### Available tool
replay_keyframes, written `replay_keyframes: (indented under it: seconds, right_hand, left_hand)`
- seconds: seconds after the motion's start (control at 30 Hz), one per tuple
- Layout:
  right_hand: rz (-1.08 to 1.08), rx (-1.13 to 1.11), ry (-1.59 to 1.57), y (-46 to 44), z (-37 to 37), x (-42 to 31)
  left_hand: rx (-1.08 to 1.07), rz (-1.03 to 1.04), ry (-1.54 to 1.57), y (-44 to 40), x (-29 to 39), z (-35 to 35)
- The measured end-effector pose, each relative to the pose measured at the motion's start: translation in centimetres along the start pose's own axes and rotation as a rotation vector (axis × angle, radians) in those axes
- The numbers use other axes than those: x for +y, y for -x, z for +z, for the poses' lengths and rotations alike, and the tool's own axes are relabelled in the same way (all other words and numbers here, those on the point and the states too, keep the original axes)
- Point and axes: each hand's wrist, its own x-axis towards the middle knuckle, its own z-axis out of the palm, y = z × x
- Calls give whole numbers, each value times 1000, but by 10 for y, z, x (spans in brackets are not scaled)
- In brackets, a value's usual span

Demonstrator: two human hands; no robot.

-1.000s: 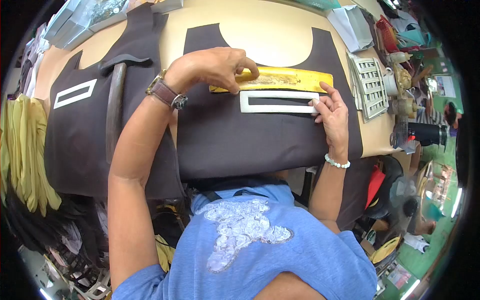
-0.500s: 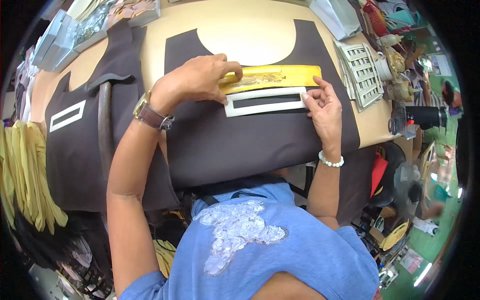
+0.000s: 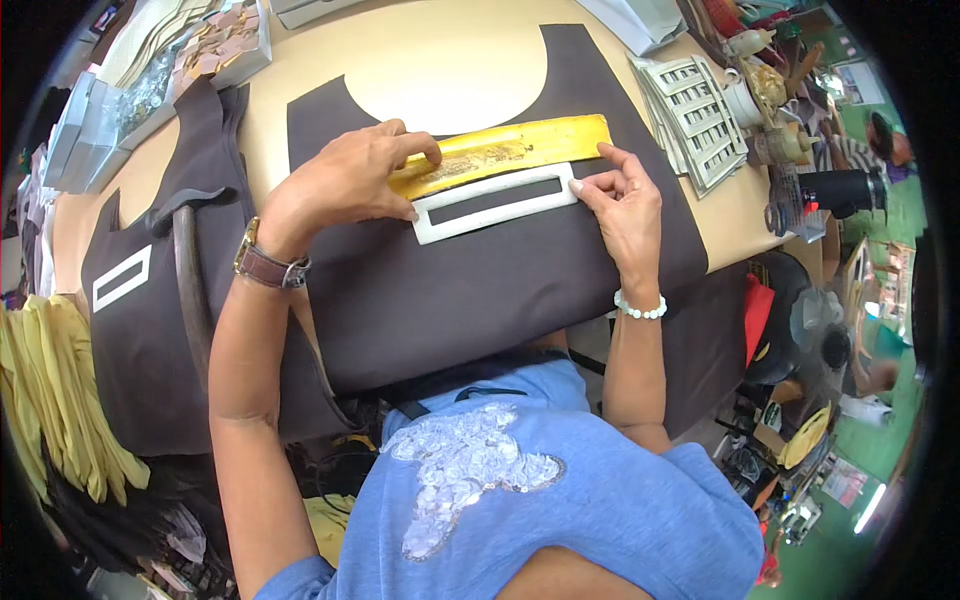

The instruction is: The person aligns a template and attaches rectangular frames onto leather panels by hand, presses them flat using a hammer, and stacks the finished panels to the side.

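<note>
A white rectangular frame (image 3: pixel 500 216) with a long slot lies slightly tilted on a dark brown cut panel (image 3: pixel 480 310). My left hand (image 3: pixel 365 175) has its thumb at the frame's left end, while its fingers curl over a worn yellow strip (image 3: pixel 560 138). That strip runs along the frame's upper edge. At the right end, my right hand (image 3: pixel 630 205) pinches the frame's corner between thumb and fingers, its fingertip near the strip's end. Left of my hands, a hammer (image 3: pixel 188 250) rests on another dark panel (image 3: pixel 150 370), beside a second white frame (image 3: pixel 99 297).
Stacked white slotted sheets (image 3: pixel 700 125) lie at the table's right, near bottles and tools. Boxes of small pieces (image 3: pixel 215 50) stand at the upper left. Yellow cloth (image 3: pixel 60 390) hangs at the left edge. Another person (image 3: pixel 885 140) shows at far right.
The view has shifted, so the table's contents sit further left. The strip and white frame tilt more, right ends higher. Both hands keep their places at the frame's ends.
</note>
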Motion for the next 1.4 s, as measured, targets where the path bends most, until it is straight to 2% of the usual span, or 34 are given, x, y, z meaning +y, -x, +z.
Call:
replay_keyframes:
  seconds: [0.43,0.53,0.63,0.67,0.77,0.87,0.93,1.03,1.23,1.4]
  right_hand:
    - [-74,-5,47,-1,0,-2]
    - [-136,-34,155,-1,1,4]
    - [-537,59,577,10,9,3]
    - [-604,69,738,13,11,1]
    - [-661,110,829,17,13,3]
    - [-533,20,598,13,0,8]
    - [-419,-28,453,8,-8,7]
    - [-660,220,537,19,4,-10]
    - [-920,-91,412,55,83,-41]
    - [-881,-141,529,63,98,-35]
  left_hand:
    - [-20,-23,-47,-1,2,1]
    - [0,-11,-68,0,5,2]
    - [67,13,-105,7,9,5]
    - [105,25,-129,9,9,10]
    - [245,47,-191,19,23,21]
    - [296,164,-320,34,37,33]
    - [317,171,-329,47,35,45]
    - [370,160,-349,60,31,60]
    - [404,135,-320,69,33,66]
    - [391,86,-332,69,31,65]
